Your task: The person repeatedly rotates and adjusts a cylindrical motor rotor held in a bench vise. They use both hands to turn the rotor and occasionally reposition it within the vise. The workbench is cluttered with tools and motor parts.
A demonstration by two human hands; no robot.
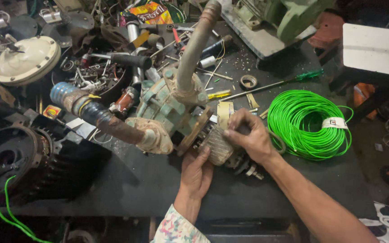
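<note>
On the dark counter (127, 180) lies a green pump (167, 110), its rotor (217, 146) held between both grips: the left hand (196, 173) cups it from below, the right hand (248, 135) pinches its top, green wire (309, 121) just beyond.

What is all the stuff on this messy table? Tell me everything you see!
Old green metal pump with two pipes: one, grimy green, table centre.
Grey ribbed motor core: one, at the pump's right end, between both hands.
Coil of bright green wire: one, right of the hands.
Green-handled screwdriver: one, above the coil.
Cream round metal cover: one, upper left.
Black finned motor housing: one, lower left.
Dark worktable: one, black.
Left hand: under the core.
Right hand: on top of it.
</note>
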